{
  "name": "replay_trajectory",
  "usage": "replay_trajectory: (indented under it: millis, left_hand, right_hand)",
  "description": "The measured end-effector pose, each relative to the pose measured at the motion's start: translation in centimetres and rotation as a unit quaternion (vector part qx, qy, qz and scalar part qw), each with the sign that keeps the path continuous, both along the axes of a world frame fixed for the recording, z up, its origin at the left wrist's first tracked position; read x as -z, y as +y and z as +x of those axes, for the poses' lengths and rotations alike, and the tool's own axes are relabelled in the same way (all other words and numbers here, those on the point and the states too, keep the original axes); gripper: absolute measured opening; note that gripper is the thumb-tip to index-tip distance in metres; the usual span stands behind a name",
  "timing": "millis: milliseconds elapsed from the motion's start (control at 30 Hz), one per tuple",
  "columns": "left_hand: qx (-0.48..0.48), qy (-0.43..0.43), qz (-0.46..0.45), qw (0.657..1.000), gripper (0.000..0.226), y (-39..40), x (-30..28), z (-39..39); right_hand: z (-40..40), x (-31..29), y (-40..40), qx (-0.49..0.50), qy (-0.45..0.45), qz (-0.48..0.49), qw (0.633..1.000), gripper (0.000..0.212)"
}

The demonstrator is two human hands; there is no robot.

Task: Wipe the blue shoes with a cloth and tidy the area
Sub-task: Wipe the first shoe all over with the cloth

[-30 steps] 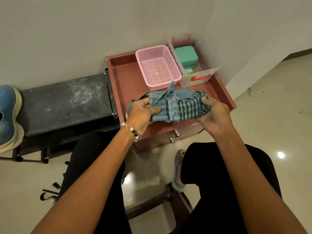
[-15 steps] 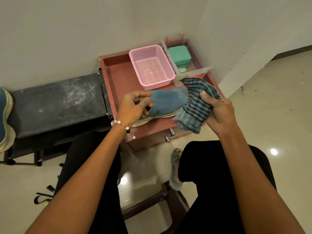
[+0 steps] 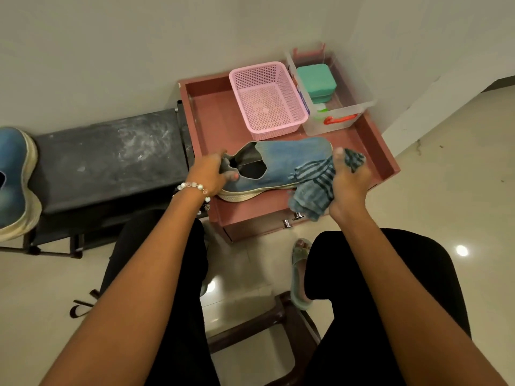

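A blue shoe with a pale sole lies on its side on the reddish cabinet top, toe pointing right. My left hand grips its heel and collar. My right hand is closed around a bunched blue striped cloth that touches the toe end of the shoe. The second blue shoe stands at the far left edge of the dark bench.
A pink mesh basket and a clear plastic box holding a green case stand at the back of the cabinet top, close to the wall corner. My knees and a sandalled foot are below, over a brown stool.
The cloth, which lay spread over the shoe under both hands, has been pulled off to the right and bunched at the toe. The shoe's upper and opening now show.
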State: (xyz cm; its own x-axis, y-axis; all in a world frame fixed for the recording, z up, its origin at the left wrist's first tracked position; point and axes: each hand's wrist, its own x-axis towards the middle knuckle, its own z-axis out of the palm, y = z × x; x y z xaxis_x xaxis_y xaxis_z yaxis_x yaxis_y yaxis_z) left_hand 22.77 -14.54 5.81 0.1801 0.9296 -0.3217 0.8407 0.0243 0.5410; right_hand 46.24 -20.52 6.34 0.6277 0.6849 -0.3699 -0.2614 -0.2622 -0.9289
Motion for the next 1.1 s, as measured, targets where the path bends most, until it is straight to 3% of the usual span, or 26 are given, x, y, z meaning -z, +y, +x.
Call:
replay_trajectory:
  millis: [100, 167, 300, 433, 533, 633, 700, 767, 867, 1000, 1100]
  left_hand:
    - [-0.037, -0.008, 0.013, 0.999, 0.045, 0.5, 1.0, 0.2]
    - [-0.07, -0.011, 0.029, 0.997, 0.038, 1.0, 1.3, 0.3]
    - [-0.082, 0.021, 0.05, 0.995, 0.028, 1.8, 1.5, 0.4]
    - [-0.056, 0.053, 0.075, 0.994, 0.021, 2.2, 1.7, 0.1]
    - [-0.054, 0.039, 0.055, 0.996, 0.024, 2.4, 1.4, -0.2]
    - [-0.035, 0.035, 0.055, 0.997, 0.032, 2.3, 1.4, -0.3]
    - [-0.034, 0.044, 0.063, 0.996, 0.031, 2.2, 1.5, -0.3]
    - [-0.041, 0.05, 0.07, 0.995, 0.029, 2.1, 1.6, -0.2]
    - [-0.066, 0.035, 0.065, 0.995, 0.027, 2.1, 1.6, -0.1]
    - [-0.057, 0.051, 0.06, 0.995, 0.032, 2.1, 1.6, 0.0]
    - [-0.048, 0.059, 0.067, 0.995, 0.033, 2.0, 1.7, 0.2]
  right_hand:
    - [-1.5, 1.2, -0.5, -0.084, -0.056, -0.055, 0.993, 0.039]
    - [-3.2, 1.4, -0.7, -0.179, -0.176, -0.045, 0.967, 0.033]
    - [-7.8, 2.7, -0.8, -0.338, -0.44, 0.053, 0.83, 0.043]
    - [-11.0, 4.0, -0.6, -0.429, -0.58, 0.031, 0.691, 0.038]
    - [-10.7, 5.9, -0.3, -0.405, -0.699, -0.011, 0.589, 0.036]
    - [-11.4, 6.1, -0.3, -0.367, -0.712, -0.097, 0.591, 0.042]
    - [-12.7, 5.8, -0.6, -0.355, -0.695, -0.111, 0.616, 0.041]
    - [-13.5, 6.1, -0.9, -0.389, -0.677, -0.093, 0.618, 0.032]
    - [-12.9, 6.9, -1.3, -0.447, -0.692, -0.025, 0.566, 0.036]
    - [-10.8, 6.4, -0.8, -0.406, -0.742, -0.071, 0.529, 0.024]
    - [-12.1, 6.1, -1.0, -0.364, -0.72, -0.134, 0.576, 0.03]
